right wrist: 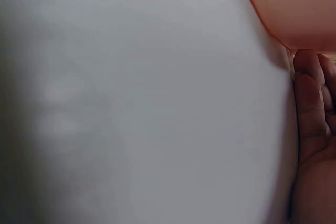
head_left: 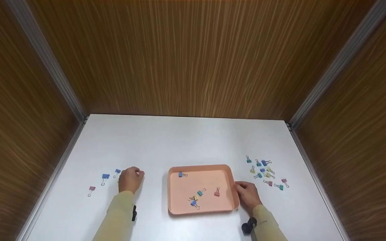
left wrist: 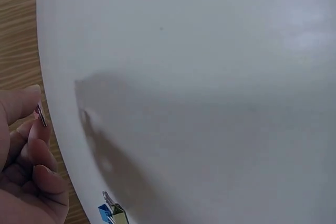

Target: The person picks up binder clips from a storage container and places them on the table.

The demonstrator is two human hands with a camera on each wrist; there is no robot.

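Observation:
My left hand is raised left of the tray and pinches a small pink binder clip between thumb and forefinger; its other fingers curl inward. At the right side of the pink tray, my right hand grips the rim. Inside the tray lie several binder clips, among them a blue one, a red one, a green one and a yellow one. The right wrist view shows fingers against the tray's corner, with the thumb hidden.
Left of the left hand lie blue clips and a pink clip. A loose group of several green, blue, yellow and pink clips, including a green clip, spreads over the white table at right. Wood-grain walls enclose the table.

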